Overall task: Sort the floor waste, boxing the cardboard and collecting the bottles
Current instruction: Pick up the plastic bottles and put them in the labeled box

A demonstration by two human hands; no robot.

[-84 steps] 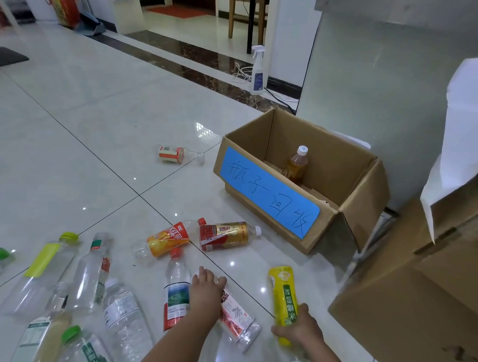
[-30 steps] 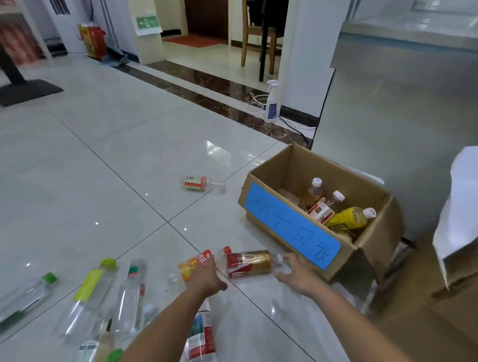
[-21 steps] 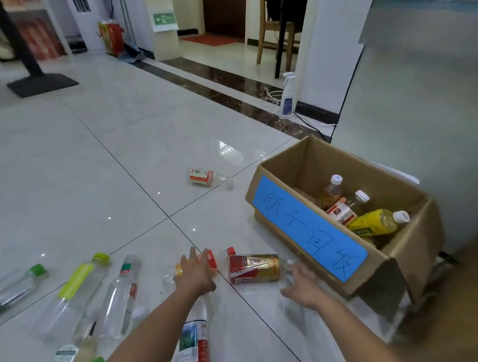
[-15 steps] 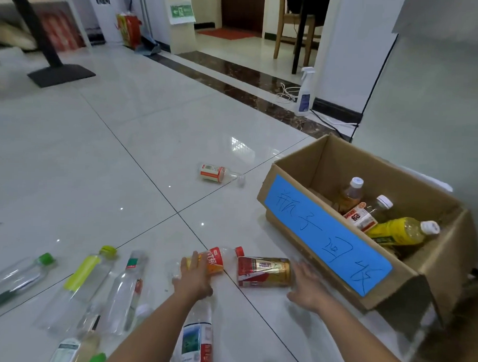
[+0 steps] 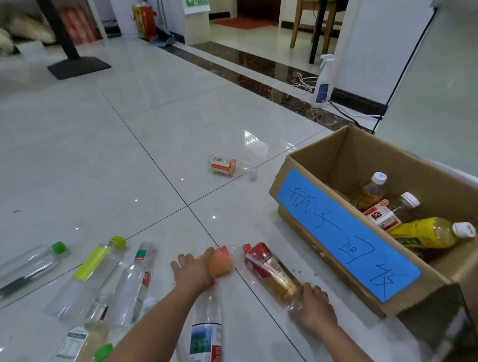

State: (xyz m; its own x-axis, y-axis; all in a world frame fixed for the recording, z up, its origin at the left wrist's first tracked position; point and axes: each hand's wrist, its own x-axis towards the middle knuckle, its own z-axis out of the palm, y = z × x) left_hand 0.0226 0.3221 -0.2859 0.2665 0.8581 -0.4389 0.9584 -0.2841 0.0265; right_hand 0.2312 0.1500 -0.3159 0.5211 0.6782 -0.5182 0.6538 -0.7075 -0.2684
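Orange bottle (image 5: 221,265), red bottle (image 5: 270,271) under hands (image 5: 192,272) (image 5: 313,305)

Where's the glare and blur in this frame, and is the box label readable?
Head view: window glare on the floor left of the cardboard box; motion blur smears the orange bottle at the left hand, less so the red-and-gold bottle at the right hand; the blue label is sharp; wide-angle bends tile lines.

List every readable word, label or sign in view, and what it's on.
"瓶子回收": handwritten on the blue label on the cardboard box.
The green exit sign: pictogram and arrow, no legible words.
Bottle labels, including the red-and-gold bottle and spray bottle: too blurred to read.
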